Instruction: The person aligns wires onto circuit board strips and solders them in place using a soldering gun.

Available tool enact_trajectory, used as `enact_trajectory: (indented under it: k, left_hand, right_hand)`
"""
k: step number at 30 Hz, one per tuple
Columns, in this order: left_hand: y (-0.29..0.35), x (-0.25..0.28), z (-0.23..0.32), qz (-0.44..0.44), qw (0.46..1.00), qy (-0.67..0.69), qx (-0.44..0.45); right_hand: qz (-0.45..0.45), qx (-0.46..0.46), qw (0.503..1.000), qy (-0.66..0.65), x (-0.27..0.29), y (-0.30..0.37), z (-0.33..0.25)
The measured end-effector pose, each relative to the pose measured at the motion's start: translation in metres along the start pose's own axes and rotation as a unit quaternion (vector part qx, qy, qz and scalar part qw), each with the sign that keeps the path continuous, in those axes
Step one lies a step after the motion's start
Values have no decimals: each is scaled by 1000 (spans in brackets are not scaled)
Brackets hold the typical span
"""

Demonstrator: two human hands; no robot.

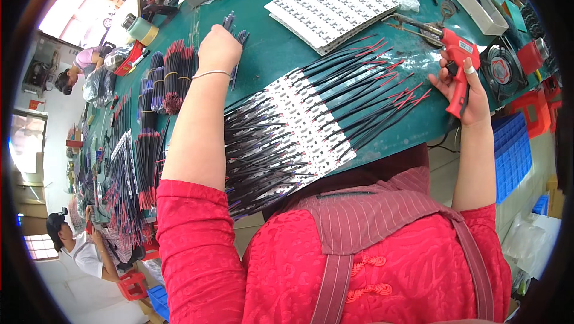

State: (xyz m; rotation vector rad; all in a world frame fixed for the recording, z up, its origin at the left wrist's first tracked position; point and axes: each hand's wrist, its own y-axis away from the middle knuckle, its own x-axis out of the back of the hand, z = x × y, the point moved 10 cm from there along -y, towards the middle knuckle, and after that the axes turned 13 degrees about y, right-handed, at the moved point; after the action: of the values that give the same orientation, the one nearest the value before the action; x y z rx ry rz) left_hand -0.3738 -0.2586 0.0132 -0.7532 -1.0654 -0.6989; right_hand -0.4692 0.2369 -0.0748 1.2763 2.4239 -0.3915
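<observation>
Wire bundles (178, 70) beside left fingers (221, 32) (grip unclear); right fingers (443, 74) hold glue gun (460, 50) near fan (501, 69).

A big green table (261, 52) lies under the left hand (219, 49) and the right hand (476, 104). Far to the left of the left hand are a white wall (55, 141), a red stool (133, 286) and bright windows (69, 11) (the light in them is almost pure white). Below the right hand, pale floor tiles (443, 171) show.
</observation>
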Motion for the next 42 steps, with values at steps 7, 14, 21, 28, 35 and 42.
enact_trajectory:
  k: [7,14,21,28,35,42]
  left_hand:
    - [3,40,7,118,988,68,-79]
    - [28,11,-14,92,770,629,-51]
    - [39,13,-31,121,708,693,-61]
    - [45,12,-23,90,709,698,-45]
    - [42,13,-26,100,717,686,-75]
    - [87,92,36,270,841,330,-333]
  right_hand:
    - [-20,11,1000,-3,-3,-1,-2]
    - [2,13,1000,-10,4,0,2]
    - [-5,17,1000,-8,3,-1,-1]
    - [-2,13,1000,-11,6,0,0]
    - [7,14,1000,2,8,0,0]
    - [-11,13,1000,11,3,-1,-2]
